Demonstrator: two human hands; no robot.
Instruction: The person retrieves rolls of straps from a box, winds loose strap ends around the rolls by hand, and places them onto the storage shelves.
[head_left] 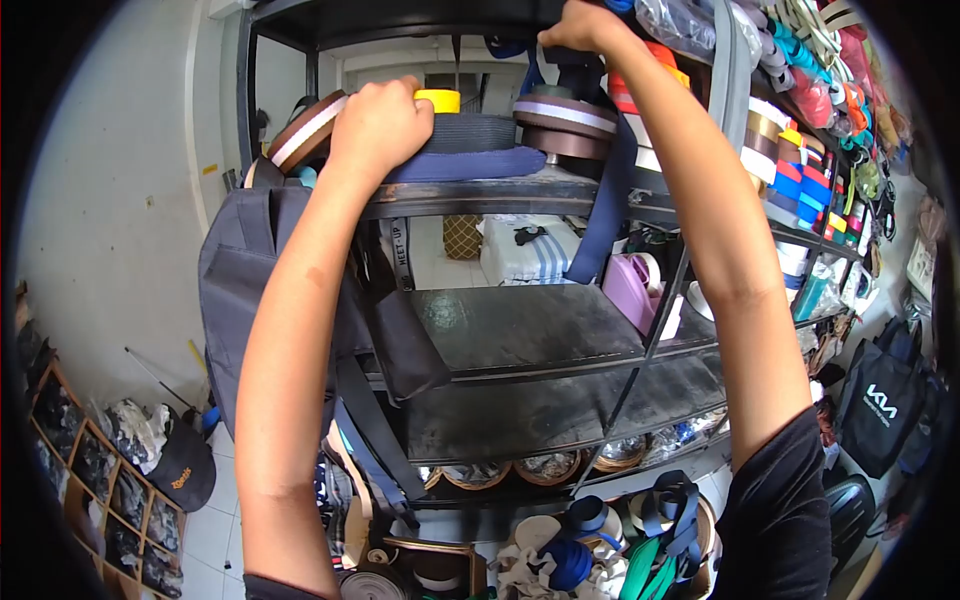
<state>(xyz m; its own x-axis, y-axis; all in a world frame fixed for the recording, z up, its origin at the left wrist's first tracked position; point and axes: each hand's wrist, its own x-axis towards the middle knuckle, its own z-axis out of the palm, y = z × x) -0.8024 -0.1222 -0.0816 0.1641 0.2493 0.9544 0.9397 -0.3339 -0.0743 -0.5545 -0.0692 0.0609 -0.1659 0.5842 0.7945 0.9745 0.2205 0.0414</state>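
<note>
My left hand [382, 125] is at the upper shelf, its fingers curled between a brown roll with a white stripe [308, 132] and a yellow roll [439, 100]; what it grips is hidden. Beside it lie a black ribbed roll [470, 133] and a flat navy roll [465, 164]. My right hand [588, 27] is raised higher, near the top shelf and above dark straps; its fingertips are partly hidden. Another brown and white striped roll [565, 112] rests below it on a satiny brown roll [565, 143]. A navy strap [607, 205] hangs over the shelf edge.
A dark bag [235, 270] hangs left of the black shelf rack [520, 320]. A purple holder [628, 290] stands on a middle shelf. Below are a box of strap rolls [705, 545] and wicker baskets [548, 467]. A black bag [880, 400] hangs at the right.
</note>
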